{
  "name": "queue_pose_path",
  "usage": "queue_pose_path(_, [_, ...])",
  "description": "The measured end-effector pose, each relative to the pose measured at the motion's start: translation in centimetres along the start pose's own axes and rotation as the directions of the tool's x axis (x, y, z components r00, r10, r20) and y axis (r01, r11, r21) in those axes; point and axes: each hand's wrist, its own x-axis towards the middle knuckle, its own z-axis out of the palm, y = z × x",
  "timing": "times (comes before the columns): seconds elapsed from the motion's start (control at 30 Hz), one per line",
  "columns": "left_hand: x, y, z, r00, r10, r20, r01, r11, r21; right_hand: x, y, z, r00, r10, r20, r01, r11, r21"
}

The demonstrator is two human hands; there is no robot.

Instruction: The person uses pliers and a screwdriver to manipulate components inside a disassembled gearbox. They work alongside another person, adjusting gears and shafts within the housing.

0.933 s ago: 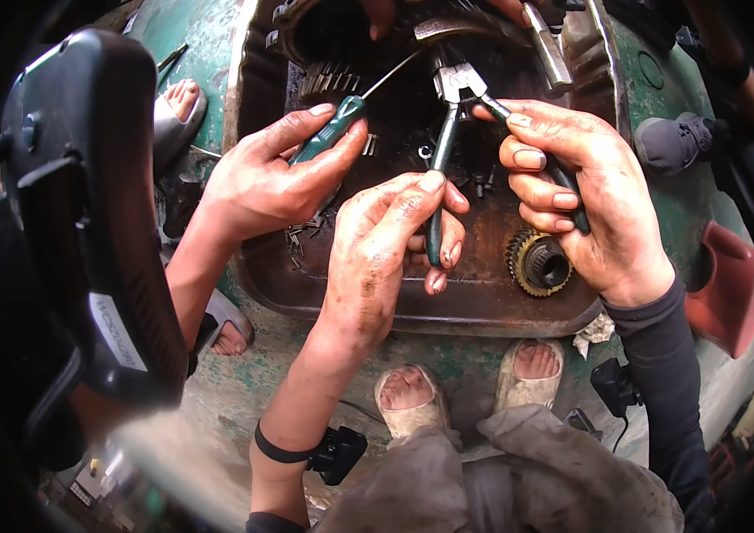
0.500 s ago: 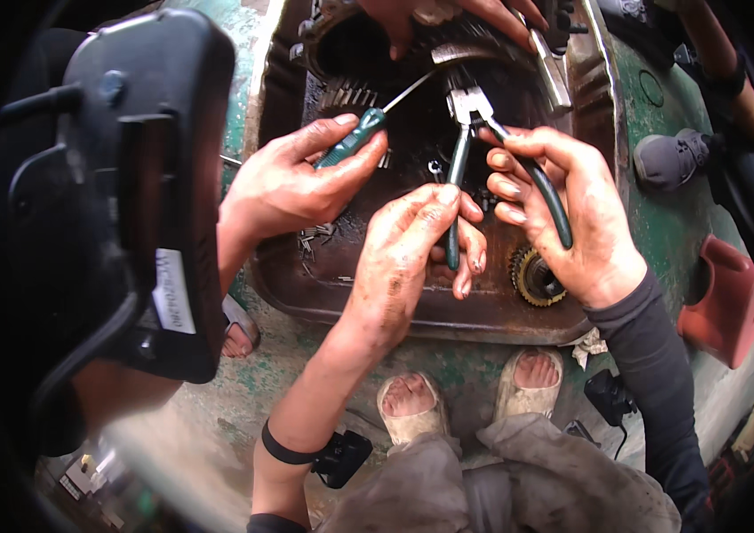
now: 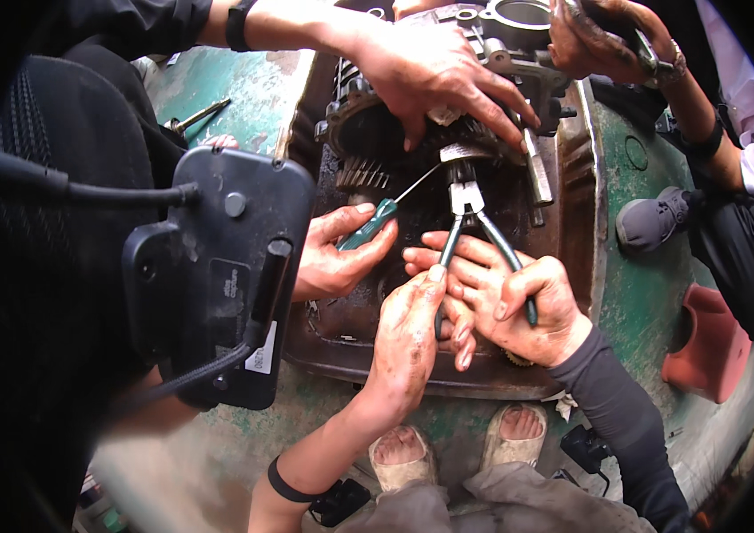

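Note:
A pair of pliers [image 3: 465,199] with dark green handles points away from me, jaws against a toothed metal part [image 3: 460,169] below a curved metal piece [image 3: 466,153]. My left hand [image 3: 403,333] pinches the left handle between thumb and fingers. Under the pliers my right hand [image 3: 523,306] lies palm up, fingers stretched left, with the right handle lying across it by the bent thumb. A co-worker's hand [image 3: 341,258] at left holds a green-handled screwdriver [image 3: 370,224], its tip close to the curved piece. From above, another person's hand [image 3: 434,71] rests on the metal housing [image 3: 350,102].
The work lies in a brown metal tray [image 3: 430,377]. A metal bar [image 3: 537,166] stands at the housing's right. A black device [image 3: 217,275] on a co-worker fills the left. At right are a darkened hand [image 3: 590,40], a grey shoe [image 3: 652,220] and a red stool [image 3: 707,345].
The view has shifted, showing more of the housing and people. My right hand has turned palm up, fingers now straightened beneath the pliers. My left hand keeps its pinch.

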Motion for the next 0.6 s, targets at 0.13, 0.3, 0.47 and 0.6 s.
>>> queue_pose_path(0.13, [0.2, -0.1, -0.5, 0.998, 0.025, 0.065, -0.054, 0.864, 0.500, -0.1, 0.2, 0.0, 0.982, -0.061, -0.180, 0.042, 0.993, -0.109])
queue_pose_path(0.3, [-0.5, 0.8, -1.0, 0.978, 0.157, 0.141, -0.208, 0.607, 0.767, -0.2, -0.4, 0.7, 0.984, -0.041, -0.171, 0.028, 0.997, -0.076])
queue_pose_path(0.47, [-0.7, 1.4, -1.1, 0.995, 0.031, 0.098, -0.088, 0.750, 0.656, -0.3, -1.1, 0.9, 0.987, 0.010, -0.159, -0.034, 0.989, -0.146])
queue_pose_path(0.6, [-0.7, 1.0, -1.0, 0.998, 0.020, 0.068, -0.059, 0.768, 0.638, -0.4, -0.8, 1.0, 0.982, -0.016, -0.188, -0.013, 0.988, -0.152])
